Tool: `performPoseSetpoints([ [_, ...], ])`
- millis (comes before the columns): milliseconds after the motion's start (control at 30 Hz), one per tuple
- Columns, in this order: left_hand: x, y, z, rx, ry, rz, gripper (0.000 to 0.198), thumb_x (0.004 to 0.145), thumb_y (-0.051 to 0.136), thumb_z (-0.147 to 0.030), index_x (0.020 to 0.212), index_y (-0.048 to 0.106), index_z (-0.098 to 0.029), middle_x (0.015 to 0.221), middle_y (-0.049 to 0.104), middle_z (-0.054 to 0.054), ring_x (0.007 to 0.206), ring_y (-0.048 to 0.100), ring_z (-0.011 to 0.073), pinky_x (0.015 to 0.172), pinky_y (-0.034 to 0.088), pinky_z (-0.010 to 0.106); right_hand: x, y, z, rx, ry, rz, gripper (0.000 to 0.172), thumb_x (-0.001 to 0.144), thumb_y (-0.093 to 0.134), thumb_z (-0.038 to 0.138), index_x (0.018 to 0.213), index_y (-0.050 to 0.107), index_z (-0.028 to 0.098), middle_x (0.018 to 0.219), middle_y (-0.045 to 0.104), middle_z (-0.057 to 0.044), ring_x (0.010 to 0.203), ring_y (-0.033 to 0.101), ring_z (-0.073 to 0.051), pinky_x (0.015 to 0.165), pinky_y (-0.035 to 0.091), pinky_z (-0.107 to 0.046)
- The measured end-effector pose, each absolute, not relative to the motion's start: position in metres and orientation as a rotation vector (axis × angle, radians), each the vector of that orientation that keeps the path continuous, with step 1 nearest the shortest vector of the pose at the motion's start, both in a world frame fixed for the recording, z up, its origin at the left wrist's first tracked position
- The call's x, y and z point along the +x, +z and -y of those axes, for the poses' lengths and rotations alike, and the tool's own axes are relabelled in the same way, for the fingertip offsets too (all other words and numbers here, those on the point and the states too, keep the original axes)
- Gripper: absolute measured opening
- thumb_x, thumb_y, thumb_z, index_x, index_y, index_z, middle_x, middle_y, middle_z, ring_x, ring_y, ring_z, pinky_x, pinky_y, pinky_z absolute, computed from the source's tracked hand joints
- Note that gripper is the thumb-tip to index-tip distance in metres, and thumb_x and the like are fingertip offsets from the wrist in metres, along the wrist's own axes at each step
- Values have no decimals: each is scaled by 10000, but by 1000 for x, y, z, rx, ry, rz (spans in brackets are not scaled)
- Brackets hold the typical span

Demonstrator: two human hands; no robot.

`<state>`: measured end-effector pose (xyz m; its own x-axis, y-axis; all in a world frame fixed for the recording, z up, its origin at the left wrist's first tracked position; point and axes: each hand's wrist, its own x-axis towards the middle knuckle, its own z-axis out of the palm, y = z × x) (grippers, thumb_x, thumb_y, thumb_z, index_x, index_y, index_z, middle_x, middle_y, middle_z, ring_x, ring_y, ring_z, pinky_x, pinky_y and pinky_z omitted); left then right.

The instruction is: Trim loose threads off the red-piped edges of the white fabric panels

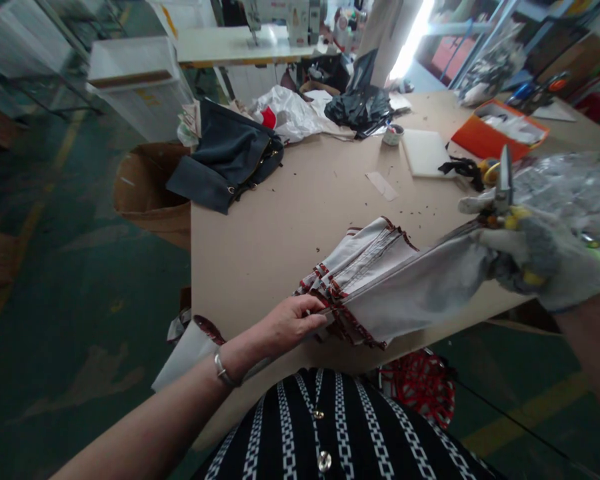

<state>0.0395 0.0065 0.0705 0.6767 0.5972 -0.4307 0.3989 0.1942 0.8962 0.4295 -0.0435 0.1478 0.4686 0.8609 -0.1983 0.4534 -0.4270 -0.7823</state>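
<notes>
My left hand (300, 319), bare with a bracelet at the wrist, pinches the edge of a white fabric piece (420, 293). My right hand (523, 250) wears a grey and yellow work glove and grips the other end, so the fabric is drawn out between both hands. Scissors (503, 180) are in the gloved hand too, blades upward; their handles are mostly hidden by the fingers. Beneath the stretched fabric, a stack of similar white pieces (375, 257) with red-brown patterned edges lies fanned near the table's front edge.
On the table (260, 253) are a dark bag (240, 143), black plastic (363, 103), a white block (427, 152), an orange box (500, 130) and clear plastic bags (575, 187). A brown bin (147, 190) stands left; a red woven stool (420, 387) is below the front edge.
</notes>
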Motion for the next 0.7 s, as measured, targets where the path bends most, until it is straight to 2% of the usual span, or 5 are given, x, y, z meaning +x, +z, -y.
performPoseSetpoints([
  [233, 91, 56, -9, 1138, 237, -1086, 100, 709, 617, -203, 638, 654, -144, 551, 524, -27, 507, 400, 95, 509, 311, 240, 413, 123, 15, -2252, 381, 1348, 534, 830, 703, 434, 1281, 594, 171, 873, 619, -51, 660, 495, -122, 612, 391, -319],
  [367, 90, 45, -7, 942, 229, -1074, 180, 720, 700, -299, 688, 672, -125, 581, 569, -7, 499, 429, 92, 504, 331, 243, 345, 103, 63, -1981, 943, 1364, 610, 785, 740, 506, 1307, 607, 221, 877, 659, -53, 673, 580, -190, 566, 470, -310],
  [500, 89, 39, -4, 843, 289, -1055, 195, 693, 745, -303, 687, 671, -123, 621, 614, 12, 532, 486, 99, 535, 377, 242, 289, 83, 111, -1600, 1600, 1418, 473, 893, 635, 492, 1298, 621, 249, 1062, 696, -63, 952, 653, -277, 896, 544, -418],
  [567, 90, 36, -4, 821, 325, -1050, 170, 690, 741, -279, 710, 681, -122, 651, 643, 26, 563, 521, 109, 559, 398, 243, 276, 73, 125, -1556, 1688, 1362, 431, 898, 628, 479, 1262, 645, 249, 1078, 703, -56, 980, 657, -284, 952, 529, -438],
  [700, 92, 35, -3, 828, 368, -1046, 151, 690, 736, -268, 721, 690, -127, 695, 670, 35, 612, 553, 121, 598, 421, 244, 270, 61, 130, -1603, 1685, 1301, 415, 880, 632, 486, 1191, 679, 217, 1025, 725, -65, 911, 677, -290, 867, 568, -443],
])
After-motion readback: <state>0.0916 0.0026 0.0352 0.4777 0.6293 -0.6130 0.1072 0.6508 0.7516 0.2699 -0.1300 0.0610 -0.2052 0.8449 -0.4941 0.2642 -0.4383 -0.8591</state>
